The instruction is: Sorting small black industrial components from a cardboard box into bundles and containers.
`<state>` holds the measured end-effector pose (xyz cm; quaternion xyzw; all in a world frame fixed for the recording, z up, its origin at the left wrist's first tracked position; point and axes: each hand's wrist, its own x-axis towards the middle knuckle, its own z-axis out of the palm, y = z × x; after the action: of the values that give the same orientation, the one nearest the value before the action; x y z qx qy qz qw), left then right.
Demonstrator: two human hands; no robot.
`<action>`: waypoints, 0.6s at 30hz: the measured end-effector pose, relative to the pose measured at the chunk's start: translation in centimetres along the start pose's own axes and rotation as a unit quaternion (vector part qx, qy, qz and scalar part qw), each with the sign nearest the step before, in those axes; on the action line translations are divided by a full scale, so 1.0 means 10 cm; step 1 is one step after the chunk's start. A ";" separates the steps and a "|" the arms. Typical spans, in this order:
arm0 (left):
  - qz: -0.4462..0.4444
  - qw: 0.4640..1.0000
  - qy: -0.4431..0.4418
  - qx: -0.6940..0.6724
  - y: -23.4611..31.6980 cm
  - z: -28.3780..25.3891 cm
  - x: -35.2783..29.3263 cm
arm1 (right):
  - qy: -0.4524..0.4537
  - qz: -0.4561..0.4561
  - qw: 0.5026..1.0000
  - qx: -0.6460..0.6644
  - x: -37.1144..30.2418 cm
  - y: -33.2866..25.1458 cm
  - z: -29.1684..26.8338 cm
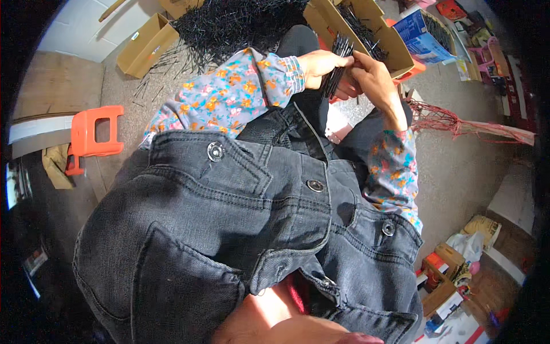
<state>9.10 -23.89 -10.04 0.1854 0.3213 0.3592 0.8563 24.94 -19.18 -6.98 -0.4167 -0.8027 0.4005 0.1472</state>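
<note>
My left hand (pixel 321 62) and my right hand (pixel 372 77) meet in front of me, both closed around a bundle of thin black sticks (pixel 337 66) held roughly upright between them. Floral sleeves cover both forearms, and a dark denim jacket (pixel 246 223) fills the lower half of the view. Just beyond the hands stands an open cardboard box (pixel 389 43) with more black sticks inside. A large heap of the same black sticks (pixel 229 26) lies on the floor at the upper middle.
An orange plastic stool (pixel 94 137) stands at the left. An empty cardboard box (pixel 146 46) lies at upper left, a blue carton (pixel 424 34) at upper right. Reddish string (pixel 458 123) trails across the floor at right. Small boxes and clutter (pixel 447 269) sit at lower right.
</note>
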 end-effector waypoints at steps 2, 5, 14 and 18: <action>0.018 0.999 0.016 -0.029 -0.02 -0.05 0.01 | 0.043 -0.109 0.990 -0.083 0.04 0.01 0.02; 0.043 0.995 0.069 -0.058 0.05 -0.13 -0.05 | -0.021 -0.012 0.999 0.029 0.09 -0.26 -0.20; 0.063 0.989 0.004 -0.134 0.27 0.02 -0.21 | 0.101 0.107 0.978 -0.145 0.84 1.09 -0.76; 0.085 0.982 0.033 -0.167 0.36 -0.02 -0.20 | 0.094 0.038 0.947 -0.305 1.24 1.26 -0.63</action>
<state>6.12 -22.88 -7.38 0.0544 0.2674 0.4854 0.8306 27.94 -1.98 -13.88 -0.5078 -0.8525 0.1009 0.0719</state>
